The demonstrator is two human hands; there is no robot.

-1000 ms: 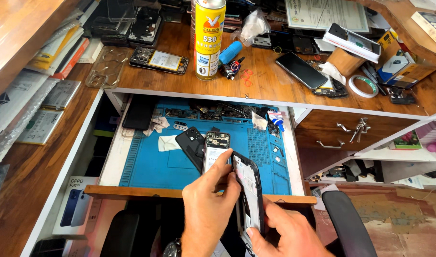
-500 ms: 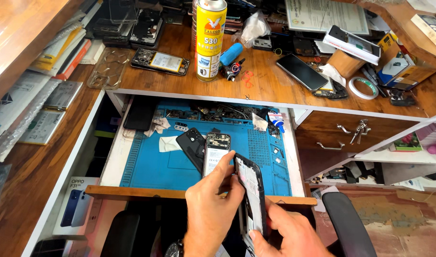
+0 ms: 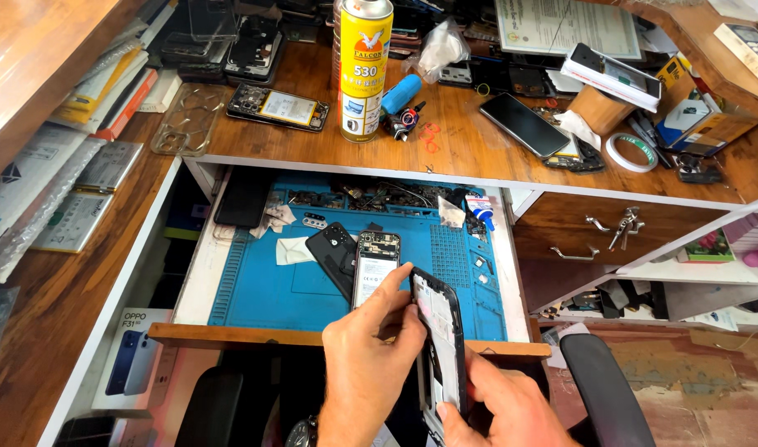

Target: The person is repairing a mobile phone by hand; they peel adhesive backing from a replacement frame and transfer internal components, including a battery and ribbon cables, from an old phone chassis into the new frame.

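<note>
Both my hands hold a dark phone frame point(image 3: 438, 348) edge-on, low in the head view. My left hand point(image 3: 369, 364) pinches its upper edge with thumb and fingers. My right hand point(image 3: 503, 410) grips its lower part from the right. Just behind them, an opened phone with its battery showing point(image 3: 374, 266) lies on the blue work mat point(image 3: 263, 290) of the pulled-out drawer, and a black back cover point(image 3: 333, 252) lies beside it.
A yellow spray can point(image 3: 365, 70) stands on the wooden desk point(image 3: 470, 153) among phones, a tape roll point(image 3: 631, 153) and small parts. Packaged items lie on the left counter point(image 3: 56, 273). A black chair arm point(image 3: 606, 397) sits at lower right.
Both hands keep their hold on the phone frame. Only a slight shift of the fingers and of the camera shows.
</note>
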